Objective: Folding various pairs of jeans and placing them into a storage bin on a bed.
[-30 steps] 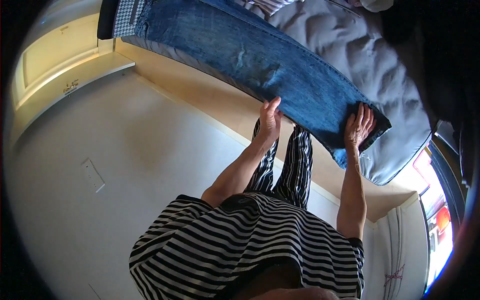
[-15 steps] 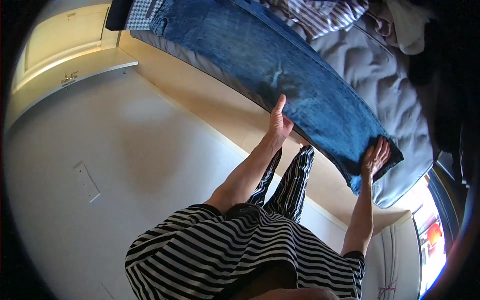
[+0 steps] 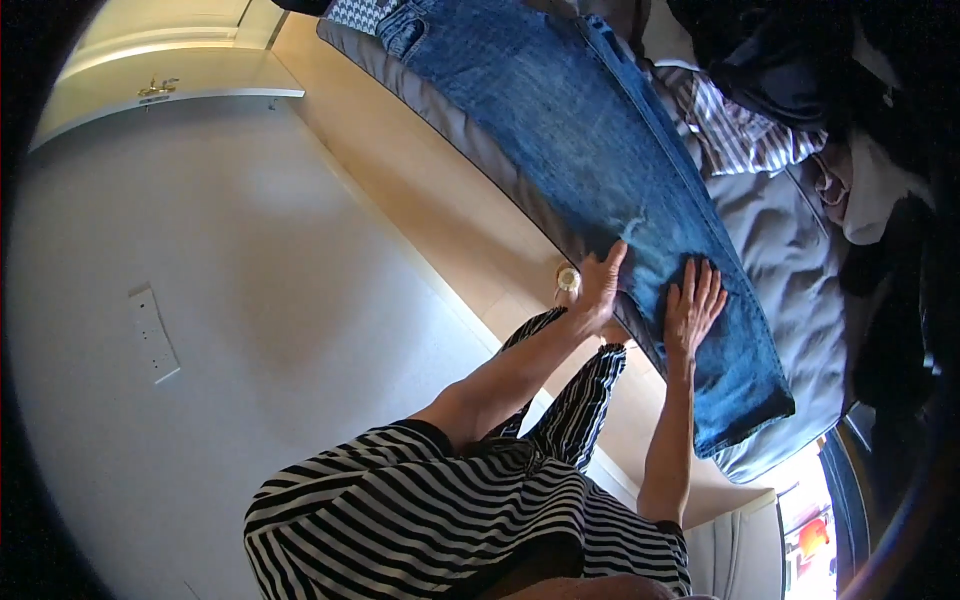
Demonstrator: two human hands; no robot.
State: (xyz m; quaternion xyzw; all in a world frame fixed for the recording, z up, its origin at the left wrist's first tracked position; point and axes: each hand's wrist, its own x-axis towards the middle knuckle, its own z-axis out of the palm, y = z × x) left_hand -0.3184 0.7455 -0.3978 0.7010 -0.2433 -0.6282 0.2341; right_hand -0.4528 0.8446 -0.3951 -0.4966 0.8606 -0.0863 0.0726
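A pair of blue jeans (image 3: pixel 560 130) lies lengthwise on a bed with grey bedding, folded so that one leg shows on top. A faded, whitish patch (image 3: pixel 628 230) marks the leg near its middle. My right hand (image 3: pixel 692 310) rests flat on the lower leg, palm down and fingers spread. At the near edge of the jeans is my left hand (image 3: pixel 602 288), thumb stretched out against the denim and its other fingers partly hidden. Beyond my right hand, the hem (image 3: pixel 750 430) lies close to the bed's end.
Grey bedding (image 3: pixel 785 250) shows beyond the jeans. A striped cloth (image 3: pixel 745 125) and dark clothes (image 3: pixel 790 60) are heaped at the far right. A pale wall or panel with a socket strip (image 3: pixel 154 335) stands left, a door handle (image 3: pixel 158 88) upper left. My striped trouser legs (image 3: pixel 580 400) are beside the bed.
My right hand has left the hem and moved left up the leg, closer to my left hand. The view has shifted, so the bed sits lower and further right.
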